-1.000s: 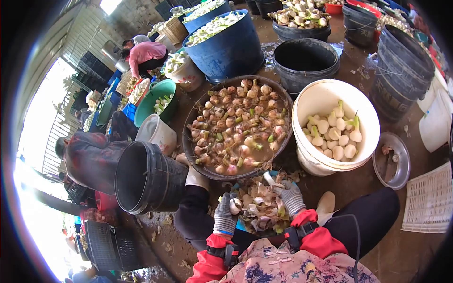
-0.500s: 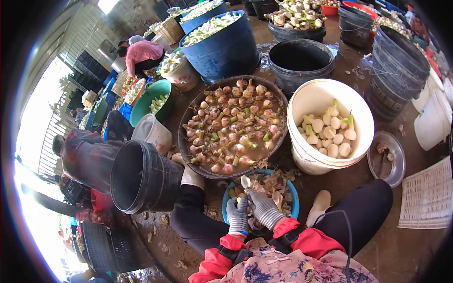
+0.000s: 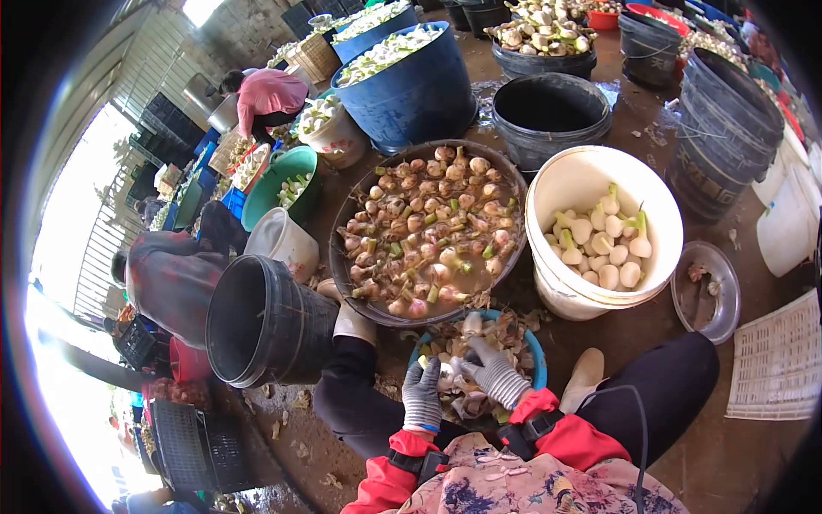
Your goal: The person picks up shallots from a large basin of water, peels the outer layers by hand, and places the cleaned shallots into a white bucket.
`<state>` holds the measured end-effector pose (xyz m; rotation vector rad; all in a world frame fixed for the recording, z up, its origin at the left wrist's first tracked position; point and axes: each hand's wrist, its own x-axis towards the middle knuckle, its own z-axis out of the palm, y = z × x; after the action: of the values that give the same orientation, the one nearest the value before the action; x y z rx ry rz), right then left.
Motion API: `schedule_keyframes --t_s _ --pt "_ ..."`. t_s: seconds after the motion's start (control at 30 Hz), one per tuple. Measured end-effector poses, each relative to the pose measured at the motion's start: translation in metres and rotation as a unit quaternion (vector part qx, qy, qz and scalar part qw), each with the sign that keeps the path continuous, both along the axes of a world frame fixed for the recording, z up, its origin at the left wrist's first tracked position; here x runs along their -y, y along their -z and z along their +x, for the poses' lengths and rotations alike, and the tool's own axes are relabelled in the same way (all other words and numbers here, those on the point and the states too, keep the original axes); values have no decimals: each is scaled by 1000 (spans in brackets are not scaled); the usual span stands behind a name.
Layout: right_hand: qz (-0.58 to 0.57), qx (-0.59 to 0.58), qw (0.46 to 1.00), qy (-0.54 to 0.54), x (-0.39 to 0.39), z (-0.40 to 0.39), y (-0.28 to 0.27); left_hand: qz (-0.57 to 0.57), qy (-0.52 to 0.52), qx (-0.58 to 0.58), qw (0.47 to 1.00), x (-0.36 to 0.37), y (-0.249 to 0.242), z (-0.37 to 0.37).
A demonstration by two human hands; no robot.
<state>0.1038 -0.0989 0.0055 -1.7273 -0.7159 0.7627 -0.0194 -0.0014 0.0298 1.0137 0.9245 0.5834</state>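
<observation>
Over a blue basin (image 3: 539, 364) heaped with papery garlic skins (image 3: 512, 338), both my hands work in grey gloves. My left hand (image 3: 421, 396) is closed around a garlic bulb (image 3: 445, 375), whose pale green stem end shows near the fingertips. Against the bulb's other side, my right hand (image 3: 497, 374) has its fingers curled. A short, pale, blade-like object (image 3: 472, 324) sticks up from the right hand; its grip is hidden. Just beyond the basin stands a wide dark tub (image 3: 341, 257) of unpeeled garlic bulbs (image 3: 419, 231) in muddy water. To its right, a white bucket (image 3: 552, 283) holds peeled garlic bulbs (image 3: 608, 248).
A black bucket (image 3: 270, 321) leans at the left, near a person in dark clothing (image 3: 171, 278). Behind the tub are another black bucket (image 3: 548, 128) and a large blue tub (image 3: 411, 94). A metal bowl (image 3: 728, 291) and white crate (image 3: 779, 360) lie at right.
My right hand has shifted slightly right, and the pale object has swung right with it. More of the bulb shows between my hands. The view has also moved a little.
</observation>
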Motion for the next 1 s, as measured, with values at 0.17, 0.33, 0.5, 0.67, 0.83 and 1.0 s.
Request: schedule_keyframes --t_s 0.17,0.33,0.5,0.67,0.83,1.0 --pt "50 -208 977 -23 2 -1 -8 -39 28 46 998 0 0 -4" --pt "64 -43 997 0 3 2 -19 2 59 -13 998 -3 -1 -7" --pt "126 -241 961 49 13 15 -42 62 62 -53 995 -11 -1 -11" --pt "321 -485 803 131 17 23 -43 -307 -116 128 936 -13 -16 6" --pt "336 -490 796 117 26 29 -43 -358 -76 203 908 -35 19 -19" --pt "150 -126 981 16 7 9 -34 -191 -39 114 974 -23 24 -9"
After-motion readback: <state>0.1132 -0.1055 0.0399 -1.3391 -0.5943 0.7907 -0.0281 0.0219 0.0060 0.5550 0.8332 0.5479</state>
